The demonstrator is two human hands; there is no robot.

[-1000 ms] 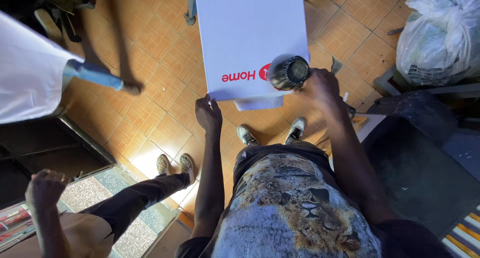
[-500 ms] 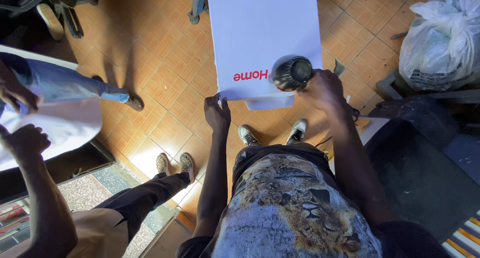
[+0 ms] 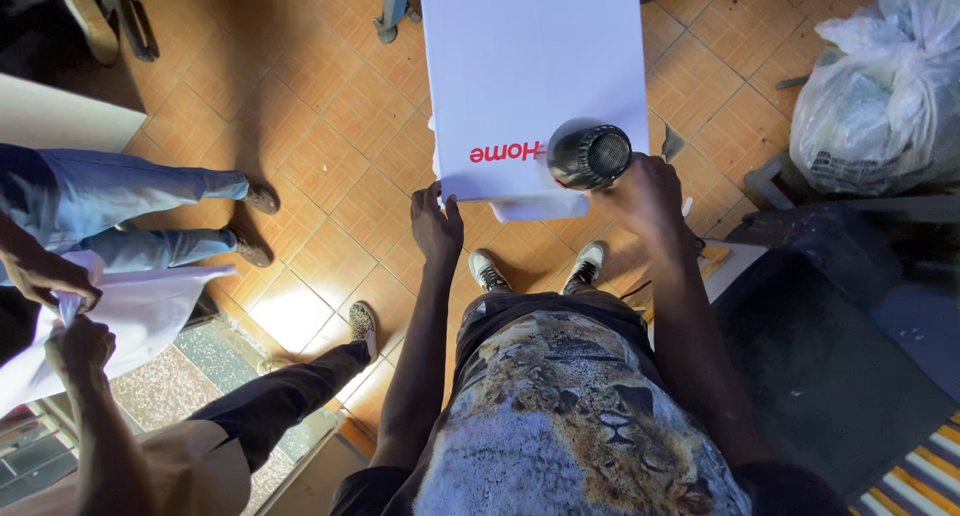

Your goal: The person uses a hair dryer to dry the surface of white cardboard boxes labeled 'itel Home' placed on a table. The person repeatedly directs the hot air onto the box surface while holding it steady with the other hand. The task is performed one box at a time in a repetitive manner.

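Fingers wrapped round a black hair dryer [image 3: 588, 155], others pressed flat on a white panel [image 3: 535, 76].
Right hand [image 3: 648, 191] grips the dryer at centre frame; left hand [image 3: 436, 224], fingers together, steadies the panel's near edge above the tiled floor [image 3: 330, 146].

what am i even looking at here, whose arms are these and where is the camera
The camera sits on a person's head and looks straight down, so you see their own patterned shirt, two arms and shoes on an orange tiled floor. Their left hand rests on the near edge of a big white sheet with red lettering. Their right hand holds a black hair dryer over that sheet. On the left, other people stand close by: one in blue jeans, and another person's hands grip a second white sheet. A full white plastic bag lies at the upper right.
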